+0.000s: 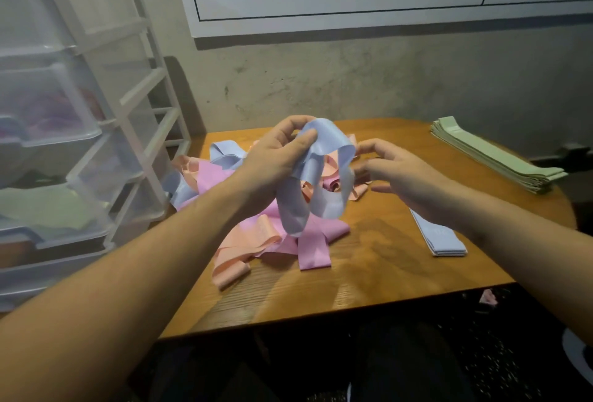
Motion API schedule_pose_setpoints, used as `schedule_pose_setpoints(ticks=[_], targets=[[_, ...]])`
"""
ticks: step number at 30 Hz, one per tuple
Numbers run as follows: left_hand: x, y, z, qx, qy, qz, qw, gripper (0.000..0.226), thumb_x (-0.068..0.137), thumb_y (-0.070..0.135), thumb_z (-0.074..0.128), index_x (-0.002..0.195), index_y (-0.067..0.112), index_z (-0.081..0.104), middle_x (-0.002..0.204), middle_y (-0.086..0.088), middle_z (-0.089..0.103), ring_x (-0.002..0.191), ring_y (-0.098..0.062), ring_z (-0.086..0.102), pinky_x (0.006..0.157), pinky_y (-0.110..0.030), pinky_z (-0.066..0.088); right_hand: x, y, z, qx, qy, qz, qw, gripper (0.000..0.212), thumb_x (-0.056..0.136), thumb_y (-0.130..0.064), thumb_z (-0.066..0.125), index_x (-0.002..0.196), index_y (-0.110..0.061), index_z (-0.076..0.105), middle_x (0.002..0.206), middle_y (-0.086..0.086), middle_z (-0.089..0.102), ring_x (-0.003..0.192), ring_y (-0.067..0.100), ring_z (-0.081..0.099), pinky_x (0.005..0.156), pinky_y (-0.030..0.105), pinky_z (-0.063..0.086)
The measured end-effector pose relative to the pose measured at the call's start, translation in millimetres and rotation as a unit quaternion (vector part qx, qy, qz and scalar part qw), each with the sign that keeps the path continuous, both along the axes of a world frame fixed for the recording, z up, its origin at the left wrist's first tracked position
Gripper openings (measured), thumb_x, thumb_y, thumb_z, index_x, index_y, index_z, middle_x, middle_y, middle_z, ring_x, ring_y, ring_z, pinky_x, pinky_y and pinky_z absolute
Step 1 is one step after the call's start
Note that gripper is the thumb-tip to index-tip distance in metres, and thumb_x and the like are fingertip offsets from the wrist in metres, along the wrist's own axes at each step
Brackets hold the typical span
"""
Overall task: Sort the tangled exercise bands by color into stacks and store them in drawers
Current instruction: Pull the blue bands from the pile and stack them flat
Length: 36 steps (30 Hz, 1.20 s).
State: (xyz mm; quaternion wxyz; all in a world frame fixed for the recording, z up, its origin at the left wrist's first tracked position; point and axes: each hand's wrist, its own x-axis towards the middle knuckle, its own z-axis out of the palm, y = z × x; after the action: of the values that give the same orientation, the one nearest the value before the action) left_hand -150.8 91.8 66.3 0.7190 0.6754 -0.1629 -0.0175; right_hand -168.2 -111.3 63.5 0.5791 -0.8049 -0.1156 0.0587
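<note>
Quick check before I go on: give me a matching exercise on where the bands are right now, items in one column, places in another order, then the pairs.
Items
1. light blue band
2. green stack
3. light blue stack
4. tangled pile

Places
A. far right of the table
B. flat on the table by the right hand
C. held up by the left hand
D. middle of the table, under both hands

Pairs: 1-C, 2-A, 3-B, 4-D

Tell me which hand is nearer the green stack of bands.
Right. The right hand hovers mid-table, with bare wood between it and the green stack at the far right edge. The left hand is farther left, gripping a blue band.
</note>
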Motion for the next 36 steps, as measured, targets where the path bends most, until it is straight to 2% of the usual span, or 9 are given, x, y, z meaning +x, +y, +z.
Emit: schedule_pose_setpoints(ticks=[3, 6, 12, 16, 20, 23, 27, 33, 36], targets=[[-7.2, -2.6, 0.7, 0.036, -0.012, -0.025, 0.999, 0.018, 0.103, 0.016, 0.054, 0.119, 0.023, 0.059, 0.091, -0.003, 0.065, 0.079, -0.015, 0.061, 0.071, -0.025, 0.052, -2.2, 5.5, 3.3, 0.027, 0.021, 0.028, 0.999, 0.042, 0.085, -0.041, 0.052, 0.111, -0.012, 0.068, 0.101, 0.006, 0.073, 0.096, 0.021, 0.061, 0.103, 0.056, 0.041], [-12.0, -5.1, -2.6, 0.076, -0.026, -0.048, 0.996, 0.030, 0.104, 0.016, 0.054, 0.132, 0.025, 0.051, 0.085, -0.006, 0.066, 0.076, -0.015, 0.063, 0.069, -0.025, 0.052, -5.9, 10.9, 4.8, 0.063, -0.009, 0.058, 0.996, 0.047, 0.083, -0.056, 0.062, 0.112, -0.021, 0.071, 0.116, 0.008, 0.072, 0.106, 0.024, 0.066, 0.095, 0.048, 0.044], [-19.2, -8.7, -0.2, 0.175, -0.023, 0.012, 0.984, 0.032, 0.105, 0.048, 0.040, 0.126, 0.033, 0.060, 0.119, 0.023, 0.059, 0.108, 0.009, 0.056, 0.094, -0.024, 0.047, -5.9, 11.2, 2.3, 0.006, -0.031, 0.034, 0.999, 0.021, 0.079, -0.030, 0.070, 0.097, -0.019, 0.068, 0.089, 0.007, 0.061, 0.078, 0.016, 0.054, 0.067, 0.035, 0.042], [-25.7, -2.6, 1.1, 0.254, -0.051, -0.004, 0.966, 0.037, 0.103, 0.054, 0.042, 0.119, 0.027, 0.061, 0.108, 0.016, 0.060, 0.091, 0.012, 0.054, 0.086, -0.013, 0.042, -14.3, 6.9, 2.3, -0.043, -0.007, 0.035, 0.998, 0.019, 0.087, -0.032, 0.072, 0.101, -0.019, 0.074, 0.082, -0.003, 0.059, 0.074, 0.015, 0.048, 0.059, 0.025, 0.040], [-29.4, -5.9, -2.3, 0.317, -0.045, -0.045, 0.946, 0.024, 0.105, 0.053, 0.033, 0.111, 0.042, 0.054, 0.107, 0.026, 0.053, 0.098, 0.022, 0.047, 0.086, 0.001, 0.033, -22.7, 7.1, -1.3, 0.031, 0.014, 0.063, 0.997, 0.019, 0.091, -0.025, 0.071, 0.109, -0.020, 0.075, 0.099, 0.002, 0.074, 0.090, 0.017, 0.065, 0.080, 0.032, 0.051], [-24.7, -4.0, -13.8, 0.316, -0.027, -0.063, 0.946, 0.029, 0.107, 0.047, 0.035, 0.086, 0.032, 0.049, 0.088, 0.018, 0.050, 0.105, -0.007, 0.049, 0.085, -0.022, 0.036, -29.3, 7.6, -1.6, 0.108, 0.056, 0.088, 0.989, 0.023, 0.093, -0.017, 0.066, 0.114, -0.012, 0.072, 0.106, 0.005, 0.076, 0.094, 0.013, 0.070, 0.080, 0.023, 0.055], [-41.0, -13.9, -12.1, 0.194, -0.024, -0.048, 0.979, 0.031, 0.096, 0.055, 0.054, 0.096, 0.024, 0.055, 0.079, 0.022, 0.062, 0.083, 0.000, 0.058, 0.083, -0.025, 0.045, -32.8, 6.1, -1.1, 0.186, 0.078, 0.062, 0.977, 0.029, 0.089, -0.012, 0.067, 0.117, -0.006, 0.069, 0.093, 0.004, 0.074, 0.077, 0.009, 0.068, 0.060, 0.016, 0.050], [-51.6, -11.5, -14.2, 0.153, -0.064, -0.027, 0.986, 0.027, 0.093, 0.042, 0.056, 0.115, 0.026, 0.059, 0.090, 0.021, 0.069, 0.084, 0.002, 0.065, 0.073, -0.015, 0.051, -39.3, 3.8, 2.2, 0.286, 0.106, 0.065, 0.950, 0.026, 0.089, -0.003, 0.064, 0.112, -0.014, 0.066, 0.098, 0.006, 0.073, 0.080, 0.014, 0.069, 0.064, 0.022, 0.054], [-56.0, -11.3, -16.8, 0.171, -0.081, 0.012, 0.982, 0.021, 0.102, 0.038, 0.048, 0.097, 0.028, 0.065, 0.080, 0.021, 0.066, 0.075, 0.004, 0.059, 0.067, -0.010, 0.045, -37.9, -0.9, 2.8, 0.289, 0.079, 0.024, 0.954, 0.014, 0.087, -0.007, 0.068, 0.094, -0.020, 0.067, 0.095, 0.006, 0.071, 0.082, 0.018, 0.066, 0.074, 0.030, 0.049]])
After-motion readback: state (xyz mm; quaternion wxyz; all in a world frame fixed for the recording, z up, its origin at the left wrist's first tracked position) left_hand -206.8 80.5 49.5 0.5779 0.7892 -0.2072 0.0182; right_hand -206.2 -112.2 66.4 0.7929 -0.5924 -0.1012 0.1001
